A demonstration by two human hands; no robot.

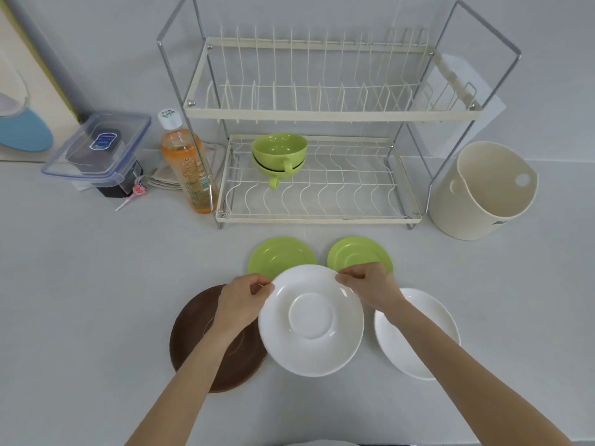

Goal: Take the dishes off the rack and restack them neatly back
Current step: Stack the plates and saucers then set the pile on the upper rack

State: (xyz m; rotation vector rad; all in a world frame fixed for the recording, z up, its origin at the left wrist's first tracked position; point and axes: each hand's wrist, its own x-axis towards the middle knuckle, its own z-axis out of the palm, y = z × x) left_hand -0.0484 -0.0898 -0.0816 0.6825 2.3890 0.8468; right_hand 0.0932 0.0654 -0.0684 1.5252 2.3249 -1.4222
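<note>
Countertop (96,300), pale grey, carries all.

Two-tier wire dish rack (322,107) at back edge, centre: top tier bare; lower tier holds two nested green cups (279,152), left part.

Cream plastic pail (483,191), just right of rack.

Brown plate (199,346), flat, front left.

White saucer (310,320): task item in hand, front centre, underside up, far rim tipped toward rack. Rack lies straight ahead of fingers; both hands abt equally near.

2nd white saucer (418,336), flat, front right, partly under forearm.

Two green saucers (280,254), flat, betw. rack and hands.

Left hand (240,299): fingertips pinched on far-left rim.

Right hand (370,284): same, far-right rim.
</note>
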